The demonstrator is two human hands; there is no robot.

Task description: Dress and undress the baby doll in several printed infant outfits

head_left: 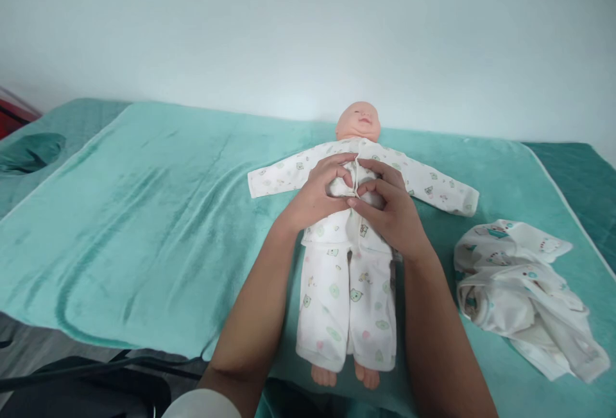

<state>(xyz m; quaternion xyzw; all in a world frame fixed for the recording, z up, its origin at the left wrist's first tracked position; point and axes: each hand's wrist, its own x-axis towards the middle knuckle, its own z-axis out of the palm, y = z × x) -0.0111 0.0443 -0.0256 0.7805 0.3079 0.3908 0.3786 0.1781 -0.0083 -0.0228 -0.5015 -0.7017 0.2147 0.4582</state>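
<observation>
A baby doll (364, 128) lies on its back, dressed in a white printed long-sleeved top (436, 188) and matching pants (325, 305). Its sleeves stretch out to both sides, and its bare feet stick out below the pants. Over the doll's chest, my left hand (330, 188) pinches one front edge of the top. From the other side, my right hand (392, 203) pinches the facing edge. The two edges meet in a raised fold between my fingertips. Any fastener there is too small to make out.
To the right lies a crumpled white printed baby garment (520, 296). A green plush blanket (144, 212) covers the table, with wrinkles on its left part. A pale wall (308, 33) stands right behind it. Dark cables (144, 361) run below the front left edge.
</observation>
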